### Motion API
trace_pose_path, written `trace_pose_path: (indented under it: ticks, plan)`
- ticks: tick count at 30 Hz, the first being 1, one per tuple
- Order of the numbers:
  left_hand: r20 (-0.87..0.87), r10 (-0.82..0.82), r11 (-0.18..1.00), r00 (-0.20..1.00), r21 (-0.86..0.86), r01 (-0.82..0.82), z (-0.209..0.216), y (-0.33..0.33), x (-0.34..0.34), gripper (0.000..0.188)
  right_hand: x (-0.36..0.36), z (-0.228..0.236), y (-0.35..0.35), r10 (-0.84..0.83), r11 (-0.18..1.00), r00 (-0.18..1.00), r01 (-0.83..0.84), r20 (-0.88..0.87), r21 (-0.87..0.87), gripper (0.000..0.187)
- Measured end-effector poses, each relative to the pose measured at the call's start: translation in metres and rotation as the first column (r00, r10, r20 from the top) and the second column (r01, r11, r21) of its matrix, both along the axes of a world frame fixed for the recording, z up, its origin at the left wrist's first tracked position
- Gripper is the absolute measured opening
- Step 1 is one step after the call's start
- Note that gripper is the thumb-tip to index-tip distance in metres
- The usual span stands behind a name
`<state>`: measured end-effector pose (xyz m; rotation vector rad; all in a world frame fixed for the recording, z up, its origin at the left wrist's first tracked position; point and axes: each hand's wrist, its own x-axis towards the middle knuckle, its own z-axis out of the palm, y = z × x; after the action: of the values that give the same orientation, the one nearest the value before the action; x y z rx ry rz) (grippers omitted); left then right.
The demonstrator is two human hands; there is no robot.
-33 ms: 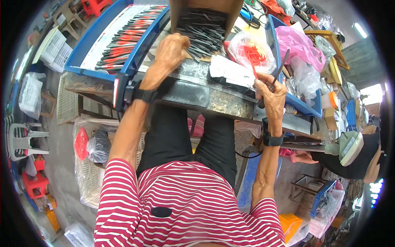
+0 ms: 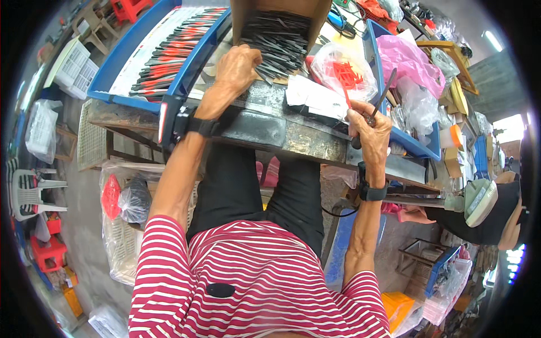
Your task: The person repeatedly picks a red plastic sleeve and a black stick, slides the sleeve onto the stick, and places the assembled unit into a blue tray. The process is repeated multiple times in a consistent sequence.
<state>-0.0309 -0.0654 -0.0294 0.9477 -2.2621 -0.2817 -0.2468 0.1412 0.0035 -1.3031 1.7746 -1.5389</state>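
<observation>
My right hand (image 2: 373, 127) is closed around a slim red plastic piece (image 2: 346, 97) pointing up, along with a long thin dark rod-like tool (image 2: 385, 92) whose dark handle end shows below the fingers. My left hand (image 2: 239, 66) is closed at the near left corner of an open cardboard box (image 2: 321, 22). Inside that box lies a heap of thin black sticks (image 2: 277, 42). Whatever the left fingers pinch is hidden behind the knuckles. Just beyond the right hand, a clear plastic bag (image 2: 324, 59) holds loose red pieces (image 2: 347, 74).
At left, a blue tray (image 2: 194, 73) holds rows of red-and-black pieces (image 2: 177, 53). White paper (image 2: 313, 97) lies on the worn workbench (image 2: 253, 127). Another blue tray (image 2: 420, 147) with plastic bags and a pink bag (image 2: 408, 65) stands at right. A person's arm (image 2: 510, 225) shows far right.
My left wrist has shifted slightly to the right beside the box. The red piece in my right hand has moved a touch up and left.
</observation>
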Motion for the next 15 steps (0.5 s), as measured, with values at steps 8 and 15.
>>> trace_pose_path:
  ticks: [8, 15]
  plan:
    - [0.131, 0.004, 0.990, 0.991, -0.140, 0.015, -0.021, -0.015, -0.016, 0.015, 0.006, -0.007, 0.009, 0.006, 1.000, 0.999, -0.006, 0.040, -0.012, 0.022]
    - [0.187, 0.019, 0.994, 0.982, -0.112, 0.002, -0.022, -0.010, -0.012, 0.014, 0.007, -0.008, 0.013, 0.030, 0.999, 0.999, -0.031, 0.038, 0.014, 0.023]
